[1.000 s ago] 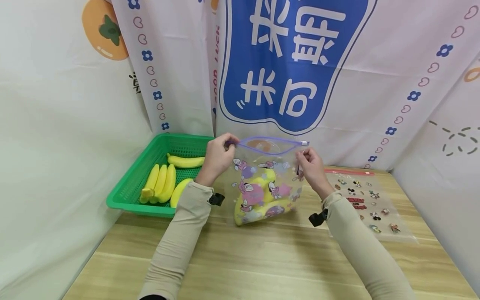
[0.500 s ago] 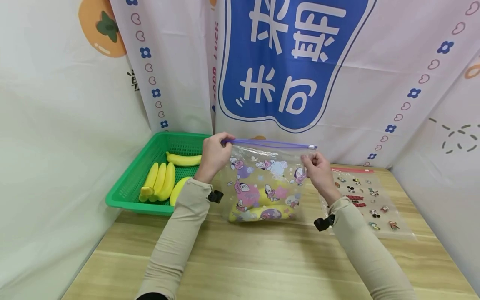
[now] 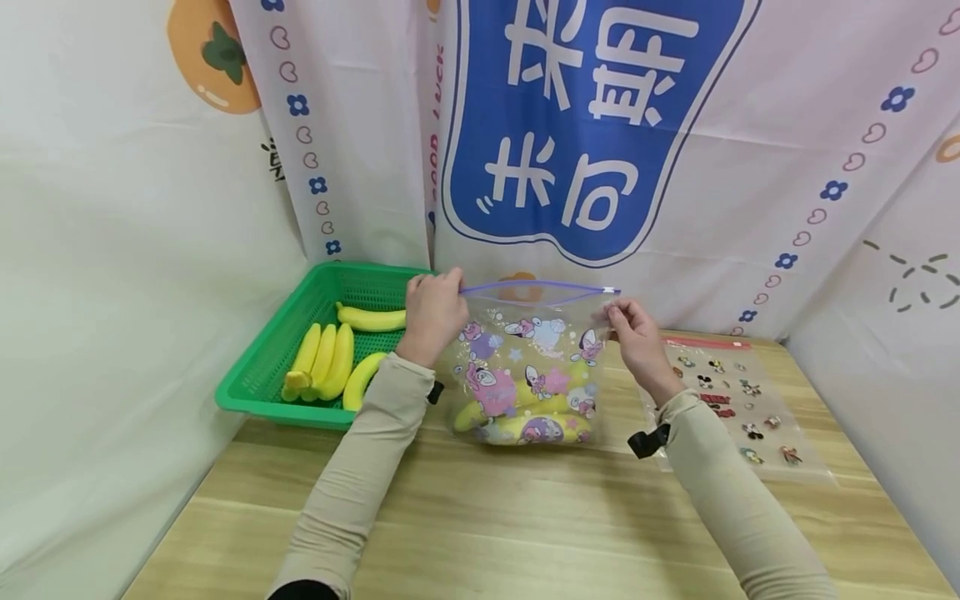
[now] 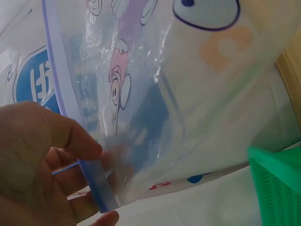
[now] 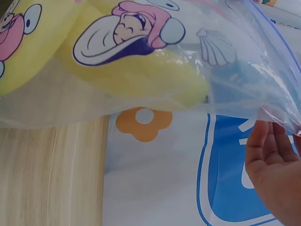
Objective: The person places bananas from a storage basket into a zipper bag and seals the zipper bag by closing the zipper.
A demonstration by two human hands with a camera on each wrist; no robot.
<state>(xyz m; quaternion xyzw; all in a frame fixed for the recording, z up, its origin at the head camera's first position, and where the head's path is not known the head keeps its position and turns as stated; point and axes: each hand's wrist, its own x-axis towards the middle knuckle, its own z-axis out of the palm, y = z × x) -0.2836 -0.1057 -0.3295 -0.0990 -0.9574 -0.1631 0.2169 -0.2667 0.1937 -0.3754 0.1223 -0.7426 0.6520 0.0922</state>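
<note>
At the left of the bench (image 3: 525, 525), a green basket (image 3: 277, 413) is noted, in which loose yellow bananas (image 3: 324, 358) are contained. One of these is partly covered by the left sleeve (image 3: 356, 458).

Just right of the basket, the left hand (image 3: 435, 315) is found clamped on the left top corner of a clear printed bag (image 3: 491, 392); in the left wrist view, the thumb is seen on the near face of the strip and fingers behind it.

The bag is held upright between the two hands, its mouth uppermost. More bananas (image 3: 536, 429) are seen through its lower part, with their length roughly left to right; their number cannot be told through the print. Whether the bag's base is borne by the bench cannot be told.

The purple zip strip (image 3: 487, 287) is run left to right along the mouth, its two edges parted at mid-length. The white slider (image 3: 609, 290) is sited at the right end, just above the right hand (image 3: 635, 333), which is much the nearer; this relation is judged to govern the coming move. The right side edge is pinched by that hand below the slider.

Further right, a second bag (image 3: 738, 400) with a red strip (image 3: 708, 342) is laid flat, partly covered by the right forearm.
</note>
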